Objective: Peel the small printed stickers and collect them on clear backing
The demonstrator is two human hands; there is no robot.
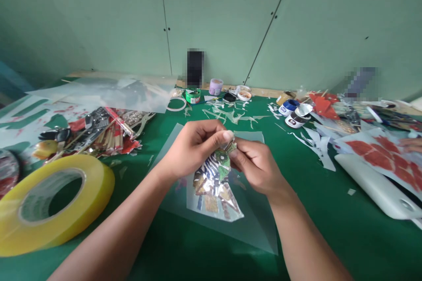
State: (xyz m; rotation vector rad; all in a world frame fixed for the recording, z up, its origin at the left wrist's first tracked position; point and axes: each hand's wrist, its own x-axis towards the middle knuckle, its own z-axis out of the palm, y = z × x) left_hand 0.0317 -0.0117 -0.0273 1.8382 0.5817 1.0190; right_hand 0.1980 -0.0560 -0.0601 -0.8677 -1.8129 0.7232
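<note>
Beneath the left hand [198, 147] and the right hand [255, 164], a green table [184, 254] extends on all sides. Directly under the hands, a translucent sheet [253, 215] lies flat on it, reaching past the right wrist on the near side. Outward of the left forearm, near it and well apart from the right, a roll of yellow tape [97, 197] rests on its side.

Both hands are closed on the upper end of a painted film piece [216, 173]: left thumb pressed over the top, right thumb and fingers pinching the right edge just below. Whether the fingers of the two hands touch behind it cannot be determined.

The piece hangs between the hands. Its long axis runs from the fingertips down toward the wearer, the wide, unheld end lying nearer the body than the grip. Most of its surface lies on the left-hand side of the right fingers. Contact between that lower end and the sheet cannot be confirmed. Beyond the right hand, well apart, stands a blue jar [289, 108].
</note>
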